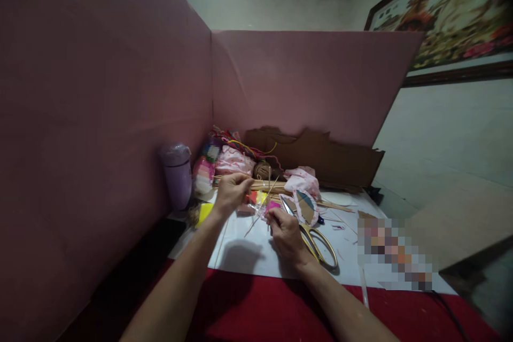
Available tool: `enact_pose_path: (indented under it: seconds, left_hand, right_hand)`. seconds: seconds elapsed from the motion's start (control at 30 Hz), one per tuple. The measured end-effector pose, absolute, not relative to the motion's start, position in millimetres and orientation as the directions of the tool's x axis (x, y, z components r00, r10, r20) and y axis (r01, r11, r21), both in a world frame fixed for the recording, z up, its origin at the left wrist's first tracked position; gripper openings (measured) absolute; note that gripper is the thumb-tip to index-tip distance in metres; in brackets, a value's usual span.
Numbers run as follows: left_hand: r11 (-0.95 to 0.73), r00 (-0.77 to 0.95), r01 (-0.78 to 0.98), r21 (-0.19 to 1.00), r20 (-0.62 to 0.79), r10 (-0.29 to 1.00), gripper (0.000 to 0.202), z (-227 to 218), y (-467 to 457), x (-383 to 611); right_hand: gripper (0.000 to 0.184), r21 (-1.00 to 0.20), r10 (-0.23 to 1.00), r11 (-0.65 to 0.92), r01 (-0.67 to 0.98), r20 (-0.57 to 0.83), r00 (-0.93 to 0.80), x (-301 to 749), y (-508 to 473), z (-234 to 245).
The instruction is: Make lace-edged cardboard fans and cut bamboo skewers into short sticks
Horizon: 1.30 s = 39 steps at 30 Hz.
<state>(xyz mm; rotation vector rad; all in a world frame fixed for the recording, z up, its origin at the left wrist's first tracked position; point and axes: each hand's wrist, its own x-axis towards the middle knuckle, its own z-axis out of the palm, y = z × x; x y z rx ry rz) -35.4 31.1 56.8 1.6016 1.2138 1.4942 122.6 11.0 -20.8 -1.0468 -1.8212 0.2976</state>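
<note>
My right hand is closed in a pinch around the lower end of thin wooden sticks, which cross each other above the white tabletop. One stick stands nearly upright and another slants down to the left. My left hand is raised to the left of the sticks, thumb and fingers pinched together. A faint thin line seems to run from it toward the sticks, too fine to name. Just right of my right hand lie large scissors with gold handles. Pink-edged fabric pieces are beside the blades.
A purple tumbler stands at the left wall. Behind my hands are a twine ball, pink-patterned cloth, bundled sticks and colourful packets. Torn cardboard leans at the back. A red cloth covers the near edge.
</note>
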Motion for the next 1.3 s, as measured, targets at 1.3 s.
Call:
enact_pose_path:
  seconds: [1.3]
  left_hand:
    - [-0.162,0.065,0.814,0.558,0.189,0.98,0.009,22,42,-12]
  right_hand:
    - [0.024,-0.717,0.784,0.52,0.464,0.616,0.073,128,20,-18]
